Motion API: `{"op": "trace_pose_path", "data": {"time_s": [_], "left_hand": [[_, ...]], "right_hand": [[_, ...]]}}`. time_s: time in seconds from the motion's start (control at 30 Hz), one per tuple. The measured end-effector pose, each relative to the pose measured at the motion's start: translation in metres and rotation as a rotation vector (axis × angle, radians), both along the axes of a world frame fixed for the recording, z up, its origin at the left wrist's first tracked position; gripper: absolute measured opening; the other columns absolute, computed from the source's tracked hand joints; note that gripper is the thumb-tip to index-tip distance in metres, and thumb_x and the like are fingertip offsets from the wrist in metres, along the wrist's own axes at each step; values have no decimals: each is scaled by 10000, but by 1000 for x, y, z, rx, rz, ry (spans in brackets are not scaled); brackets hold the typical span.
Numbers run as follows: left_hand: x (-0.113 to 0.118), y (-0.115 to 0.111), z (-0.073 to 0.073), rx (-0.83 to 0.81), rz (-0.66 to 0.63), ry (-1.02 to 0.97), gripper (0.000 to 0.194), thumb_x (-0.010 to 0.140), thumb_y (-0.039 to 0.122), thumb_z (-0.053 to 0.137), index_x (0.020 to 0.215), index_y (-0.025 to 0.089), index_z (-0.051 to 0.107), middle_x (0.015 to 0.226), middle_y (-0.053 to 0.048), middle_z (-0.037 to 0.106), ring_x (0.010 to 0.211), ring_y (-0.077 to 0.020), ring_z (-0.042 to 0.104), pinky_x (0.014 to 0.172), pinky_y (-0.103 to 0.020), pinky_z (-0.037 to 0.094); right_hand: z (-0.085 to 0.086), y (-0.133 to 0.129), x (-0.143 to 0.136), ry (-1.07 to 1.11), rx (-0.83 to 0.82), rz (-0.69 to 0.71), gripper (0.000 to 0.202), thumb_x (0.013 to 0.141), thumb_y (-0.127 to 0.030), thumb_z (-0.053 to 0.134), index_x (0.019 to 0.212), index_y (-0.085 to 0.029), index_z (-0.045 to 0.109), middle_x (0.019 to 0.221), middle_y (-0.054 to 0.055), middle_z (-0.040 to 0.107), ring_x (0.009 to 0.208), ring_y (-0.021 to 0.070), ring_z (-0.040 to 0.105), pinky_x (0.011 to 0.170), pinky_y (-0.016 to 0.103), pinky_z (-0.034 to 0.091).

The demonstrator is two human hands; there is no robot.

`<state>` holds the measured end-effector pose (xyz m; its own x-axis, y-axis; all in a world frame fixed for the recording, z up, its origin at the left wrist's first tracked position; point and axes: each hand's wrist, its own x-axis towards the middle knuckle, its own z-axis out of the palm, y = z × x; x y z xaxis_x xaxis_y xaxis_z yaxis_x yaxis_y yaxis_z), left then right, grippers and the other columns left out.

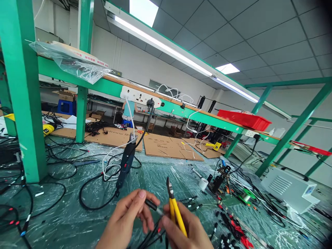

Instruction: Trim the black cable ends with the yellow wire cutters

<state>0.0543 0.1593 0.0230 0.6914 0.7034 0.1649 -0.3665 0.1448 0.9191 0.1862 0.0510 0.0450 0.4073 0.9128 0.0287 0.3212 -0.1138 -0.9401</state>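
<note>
In the lower middle, my left hand [129, 214] pinches a thin black cable end [151, 204] between thumb and fingers. A short greyish section of it runs across to my right hand [185, 224], whose thumb and fingertip meet it. That same hand is closed around yellow-handled cutting pliers [174, 207], their dark jaws pointing up and away from the cable. Below and between the hands lie several black cables [153, 238], partly covered by the fingers. More black cable ends with white bands [190, 202] rest just behind my right hand.
A black corded tool [126, 166] lies left of centre on the plastic-covered green bench [155, 173]. To the right are a solder spool [246, 196], a black stand [220, 178], a grey machine [289, 188] and small black and red parts [233, 224]. A green post [22, 103] rises at left.
</note>
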Motion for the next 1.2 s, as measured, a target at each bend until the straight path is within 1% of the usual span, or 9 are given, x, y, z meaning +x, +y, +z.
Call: {"op": "trace_pose_path", "data": {"time_s": [0.1, 0.23, 0.4, 0.53, 0.77, 0.9, 0.97, 1.07, 1.2], "left_hand": [[-5, 2, 0, 1, -122, 131, 472, 908, 583, 488, 667, 182, 557, 457, 82, 431, 395, -74, 303, 408, -183, 252], [-11, 2, 0, 58, -331, 224, 455, 912, 568, 493, 902, 159, 692, 482, 103, 345, 448, -91, 240, 443, -206, 217], [-3, 0, -3, 215, -206, 259, 447, 909, 556, 503, 743, 161, 628, 548, 99, 244, 501, -101, 195, 461, -246, 140], [0, 1, -4, 240, -79, 216, 459, 918, 559, 484, 724, 164, 613, 498, 91, 324, 489, -98, 269, 487, -236, 212], [-1, -3, -3, -186, -132, -50, 364, 864, 520, 610, 755, 173, 613, 565, 55, 477, 458, -76, 323, 429, -187, 259], [0, -6, 7, -242, -116, -193, 330, 819, 480, 675, 915, 165, 696, 810, -52, 647, 686, -192, 600, 562, -271, 497], [0, -6, 10, -265, -151, -224, 316, 823, 462, 671, 876, 153, 704, 924, -94, 673, 759, -238, 646, 607, -320, 536], [-1, -5, 9, -279, -169, -254, 318, 855, 442, 638, 708, 160, 652, 749, -64, 679, 613, -202, 640, 551, -300, 520], [-2, -2, 6, -201, -86, -220, 321, 916, 413, 574, 723, 166, 647, 639, -27, 668, 570, -167, 614, 575, -264, 496]], "right_hand": [[14, -3, 10, -244, 83, -70, 321, 886, -498, 559, 998, -198, 545, 828, 24, 624, 729, 168, 594, 641, 259, 474], [27, -7, 20, -658, 228, -121, 218, 924, -379, 527, 1069, -220, 495, 870, 16, 635, 765, 162, 626, 693, 262, 495], [35, -11, 21, -903, 348, -124, 237, 916, -257, 531, 1144, -234, 471, 930, 9, 617, 780, 130, 627, 711, 230, 513], [31, -11, 18, -845, 323, -142, 214, 928, -279, 530, 1129, -235, 473, 898, -3, 615, 759, 128, 625, 707, 225, 508], [18, -2, 7, -445, 203, -134, 227, 933, -431, 517, 990, -213, 499, 841, 13, 606, 757, 162, 603, 663, 240, 474], [8, 4, 0, -124, 104, -71, 347, 905, -525, 528, 1005, -193, 504, 794, -2, 552, 630, 142, 536, 575, 253, 459], [5, 6, -3, -10, 38, -2, 370, 915, -543, 494, 1017, -187, 497, 715, -32, 509, 559, 127, 492, 539, 254, 442], [6, 6, -2, -128, -24, 60, 322, 925, -497, 484, 970, -181, 521, 712, -17, 538, 615, 146, 527, 588, 265, 447], [9, -4, 5, -592, -41, 31, 308, 843, -341, 578, 1103, -177, 556, 874, 49, 647, 732, 189, 603, 669, 294, 489]]}}
